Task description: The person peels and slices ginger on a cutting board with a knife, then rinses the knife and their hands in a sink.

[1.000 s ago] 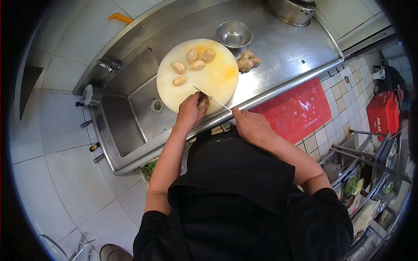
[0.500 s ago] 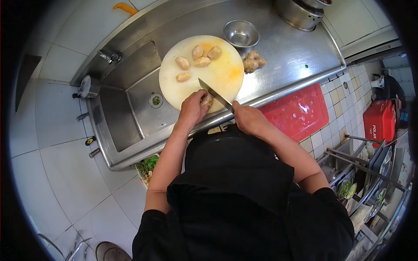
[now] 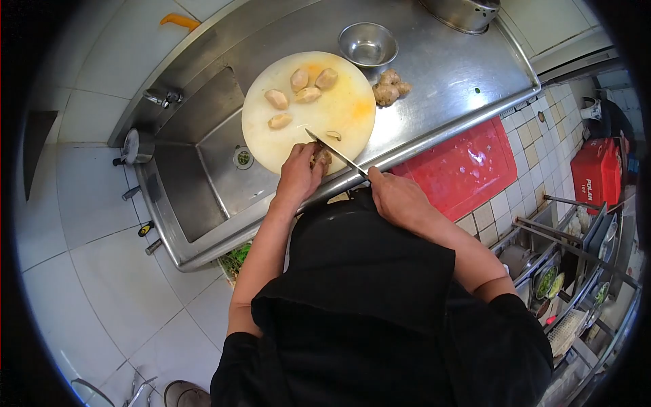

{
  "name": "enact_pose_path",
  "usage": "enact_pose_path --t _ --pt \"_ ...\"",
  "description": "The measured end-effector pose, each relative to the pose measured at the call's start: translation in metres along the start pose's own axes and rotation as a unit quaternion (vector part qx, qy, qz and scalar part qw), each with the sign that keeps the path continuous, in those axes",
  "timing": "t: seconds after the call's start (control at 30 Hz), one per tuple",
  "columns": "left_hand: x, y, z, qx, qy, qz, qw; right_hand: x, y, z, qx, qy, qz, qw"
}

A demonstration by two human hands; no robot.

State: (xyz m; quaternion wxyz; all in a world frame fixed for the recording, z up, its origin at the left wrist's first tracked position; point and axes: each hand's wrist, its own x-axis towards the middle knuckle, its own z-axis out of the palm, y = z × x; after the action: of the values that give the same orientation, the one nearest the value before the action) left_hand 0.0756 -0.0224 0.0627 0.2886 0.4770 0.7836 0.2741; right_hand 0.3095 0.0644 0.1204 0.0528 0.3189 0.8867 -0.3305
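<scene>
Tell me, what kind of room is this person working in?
Probably a restaurant kitchen: a long steel counter with a built-in sink, a round cutting board with peeled ginger pieces, and tiled walls.

Commercial kitchen: steel counter [image 3: 441,74] with sink [image 3: 203,163], tiled floor [image 3: 102,271], dish racks [image 3: 576,271].

Left hand [image 3: 298,175] pins a ginger piece [image 3: 320,157] at the near edge of the round cutting board [image 3: 352,119]. Right hand [image 3: 397,197] grips a knife [image 3: 333,151], blade angled across that piece, tip on the board. 4 peeled pieces [image 3: 298,95] lie on the board's far side; a small sliver [image 3: 333,136] beside the blade. Unpeeled ginger [image 3: 388,88] and a steel bowl [image 3: 367,45] sit on the steel table [image 3: 447,74]; sink [image 3: 203,163] to the left.
</scene>
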Motion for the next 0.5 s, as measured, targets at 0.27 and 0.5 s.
enact_pose_path --t 0.27,0.5 --pt "0.002 0.002 0.003 -0.001 -0.005 -0.010 1.000 0.013 0.002 0.006 0.007 -0.033 0.000 0.999" --pt "-0.006 0.006 0.007 -0.037 0.044 -0.036 0.998 0.035 0.011 0.008 0.043 -0.047 0.017 0.998"
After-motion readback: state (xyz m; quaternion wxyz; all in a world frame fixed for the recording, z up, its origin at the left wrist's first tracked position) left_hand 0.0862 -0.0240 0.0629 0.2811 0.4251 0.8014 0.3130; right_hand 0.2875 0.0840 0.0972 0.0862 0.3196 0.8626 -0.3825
